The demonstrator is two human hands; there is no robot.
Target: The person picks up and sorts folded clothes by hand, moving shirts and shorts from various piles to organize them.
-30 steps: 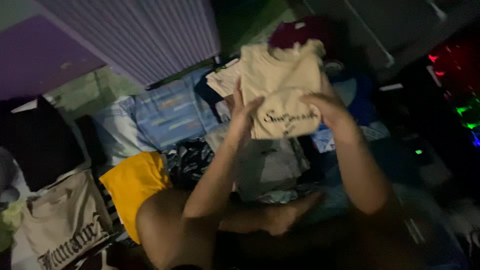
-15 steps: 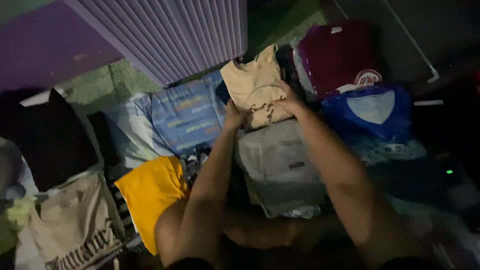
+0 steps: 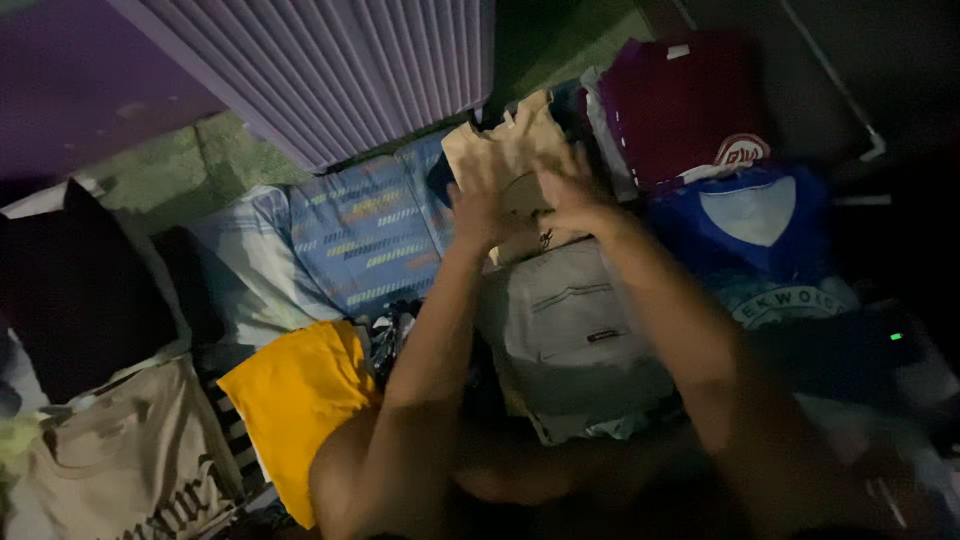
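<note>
A folded beige shirt (image 3: pixel 507 150) lies at the far end of a spread of folded clothes. My left hand (image 3: pixel 477 205) rests flat on its left part with fingers spread. My right hand (image 3: pixel 568 188) presses on its right part, fingers apart too. Neither hand grips the cloth. Just below the beige shirt lies a folded pale grey garment (image 3: pixel 575 335) between my forearms.
Around lie a blue striped shirt (image 3: pixel 365 235), a yellow garment (image 3: pixel 295 400), a maroon shirt (image 3: pixel 685 105), a blue shirt (image 3: pixel 750 235) and a tan printed shirt (image 3: pixel 120 465). A ribbed lilac panel (image 3: pixel 350 60) stands behind. A small green light (image 3: pixel 896 336) glows at right.
The beige shirt, held up in both hands a second ago, has been lowered onto the pile at the far end. My fingers have opened and now lie flat on it.
</note>
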